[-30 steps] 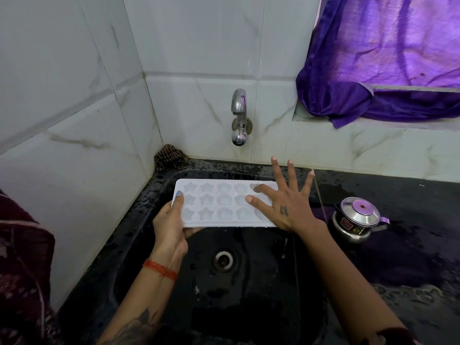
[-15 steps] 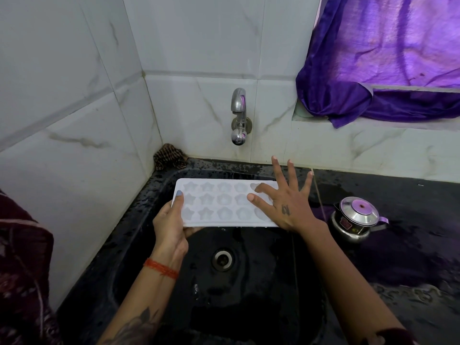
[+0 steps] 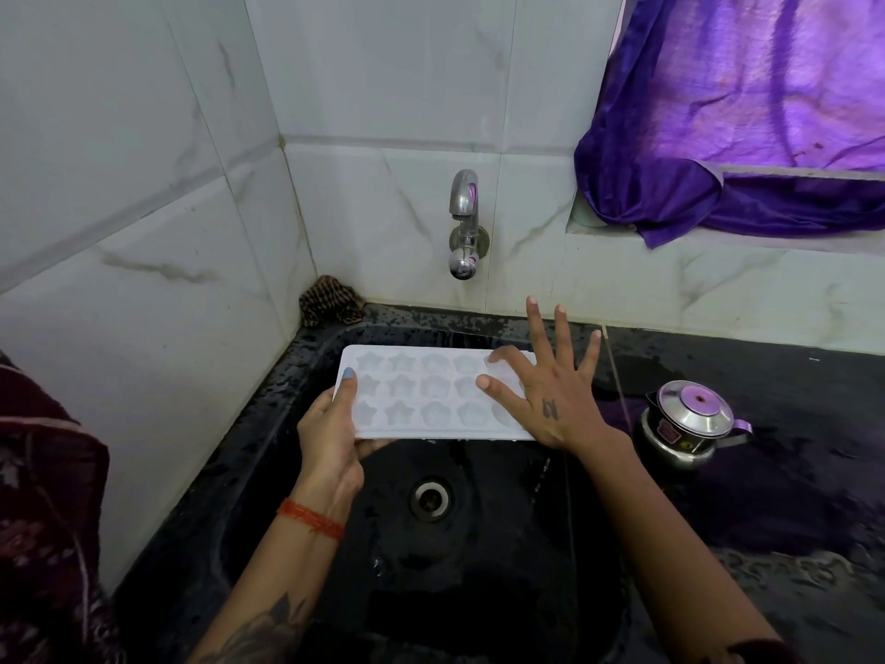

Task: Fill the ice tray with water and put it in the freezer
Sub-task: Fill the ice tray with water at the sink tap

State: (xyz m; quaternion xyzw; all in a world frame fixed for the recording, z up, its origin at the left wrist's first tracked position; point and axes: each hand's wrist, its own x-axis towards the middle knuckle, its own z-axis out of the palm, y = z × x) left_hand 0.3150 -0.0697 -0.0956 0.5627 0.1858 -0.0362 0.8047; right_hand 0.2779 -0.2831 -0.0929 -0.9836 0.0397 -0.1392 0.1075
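Observation:
A white ice tray (image 3: 431,393) with star and round moulds is held level over the black sink (image 3: 268,404), below the steel tap (image 3: 463,222). My left hand (image 3: 333,433) grips its left end, thumb on top and fingers underneath. My right hand (image 3: 546,390) lies flat with fingers spread over the tray's right end, thumb and forefinger touching the moulds. No water runs from the tap. I cannot tell whether the moulds hold water.
A small steel kettle (image 3: 689,426) stands on the wet black counter to the right. A brown scrubber (image 3: 328,299) sits in the back left corner. A purple cloth (image 3: 732,117) hangs over the ledge. The drain (image 3: 431,498) lies under the tray.
Almost nothing differs; the tray and both hands stay in place over the sink, with my right hand shifting very slightly on the tray.

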